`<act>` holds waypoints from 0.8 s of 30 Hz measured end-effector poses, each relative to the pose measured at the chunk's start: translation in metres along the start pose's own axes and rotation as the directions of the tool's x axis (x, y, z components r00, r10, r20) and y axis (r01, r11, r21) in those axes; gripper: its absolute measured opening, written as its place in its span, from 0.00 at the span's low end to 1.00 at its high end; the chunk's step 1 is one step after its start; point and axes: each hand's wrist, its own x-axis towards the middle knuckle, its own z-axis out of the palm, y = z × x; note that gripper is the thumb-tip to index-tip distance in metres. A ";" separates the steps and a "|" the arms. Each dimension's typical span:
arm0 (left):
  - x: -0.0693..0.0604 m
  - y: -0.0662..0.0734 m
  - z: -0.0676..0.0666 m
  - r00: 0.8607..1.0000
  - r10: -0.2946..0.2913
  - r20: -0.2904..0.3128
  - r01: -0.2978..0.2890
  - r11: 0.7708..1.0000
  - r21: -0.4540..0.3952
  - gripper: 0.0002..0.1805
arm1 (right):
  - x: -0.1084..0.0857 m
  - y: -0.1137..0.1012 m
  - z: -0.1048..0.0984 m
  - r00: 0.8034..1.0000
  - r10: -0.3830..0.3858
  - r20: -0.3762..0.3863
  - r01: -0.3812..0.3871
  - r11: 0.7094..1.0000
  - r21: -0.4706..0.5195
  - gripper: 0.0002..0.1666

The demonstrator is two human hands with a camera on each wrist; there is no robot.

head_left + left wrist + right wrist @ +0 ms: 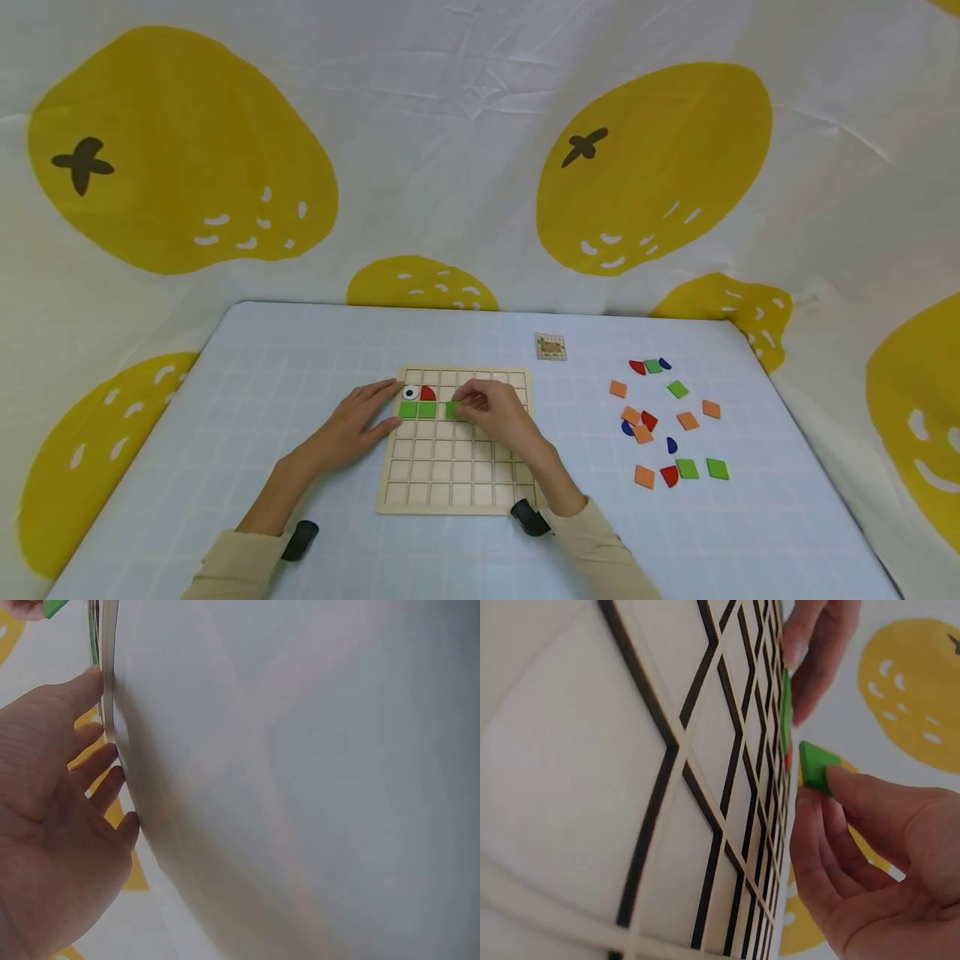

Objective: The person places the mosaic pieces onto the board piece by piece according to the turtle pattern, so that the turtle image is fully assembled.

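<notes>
A wooden grid board (441, 493) lies on the table. In its upper left cells are a white tile with a black eye dot (410, 392), a red quarter-circle tile (427, 393) and two green square tiles (427, 410) below them. My left hand (348, 429) rests at the board's left edge, fingers loosely extended and touching it, as the left wrist view also shows. Between thumb and fingers my right hand (501, 414) pinches another green square tile (817, 766). It is held just above the board, right of the two laid green ones.
To the right lie scattered loose tiles: orange squares (644, 477), green squares (717, 469), red quarter-circles (670, 476) and blue half-round pieces (672, 445). A small picture card (551, 347) sits behind the board's right corner. A fruit-print cloth (450, 167) hangs behind the table.
</notes>
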 end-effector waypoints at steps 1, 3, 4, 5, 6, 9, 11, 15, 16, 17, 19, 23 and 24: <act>0.000 0.000 0.000 1.000 0.000 -0.001 0.000 1.000 -0.004 0.34 | 0.000 -0.001 0.002 1.000 -0.002 0.007 0.002 1.000 0.006 0.06; 0.000 0.001 0.000 1.000 0.003 -0.004 -0.003 1.000 -0.009 0.34 | 0.001 -0.002 0.006 1.000 -0.002 0.023 0.001 1.000 0.020 0.07; 0.000 0.001 0.000 1.000 0.005 -0.005 -0.005 1.000 -0.008 0.34 | 0.002 -0.002 0.008 1.000 -0.004 0.030 0.003 1.000 0.029 0.07; 0.000 0.001 0.000 1.000 0.006 -0.005 -0.006 1.000 -0.010 0.34 | 0.002 -0.002 0.010 0.999 -0.009 0.037 0.008 0.999 0.035 0.07; 0.000 0.002 0.000 1.000 0.007 -0.006 -0.007 1.000 -0.008 0.33 | 0.003 -0.003 0.012 0.999 -0.013 0.044 0.012 0.999 0.040 0.07; -0.001 0.002 -0.001 1.000 0.002 -0.003 -0.002 1.000 -0.006 0.33 | 0.004 -0.004 0.018 0.998 -0.027 0.060 0.024 0.999 0.044 0.06; -0.001 0.002 -0.001 1.000 0.002 -0.003 -0.002 1.000 0.000 0.33 | 0.004 -0.005 0.021 0.997 -0.033 0.069 0.030 0.999 0.043 0.06; 0.000 0.001 0.000 1.000 0.002 -0.001 -0.002 1.000 0.003 0.34 | 0.006 -0.007 0.028 0.997 -0.017 0.081 0.013 0.999 0.043 0.05; 0.000 0.000 0.001 1.000 0.001 0.000 -0.001 1.000 0.003 0.34 | 0.006 -0.007 0.029 0.996 -0.016 0.083 0.013 0.999 0.040 0.05; 0.000 0.000 0.001 1.000 0.004 -0.001 -0.004 1.000 0.000 0.34 | 0.007 -0.008 0.031 0.996 -0.012 0.084 0.009 0.999 0.038 0.05; 0.000 0.000 0.001 1.000 0.010 -0.007 -0.010 1.000 -0.004 0.34 | 0.008 -0.009 0.033 0.996 -0.003 0.087 0.000 0.999 0.034 0.04; -0.001 0.001 0.000 0.999 0.023 -0.025 -0.023 1.000 -0.008 0.33 | 0.008 -0.012 0.036 0.996 0.008 0.087 -0.009 1.000 0.015 0.04; -0.001 0.001 0.000 0.999 0.024 -0.027 -0.024 1.000 -0.005 0.33 | 0.008 -0.012 0.036 0.996 0.009 0.086 -0.011 1.000 0.013 0.03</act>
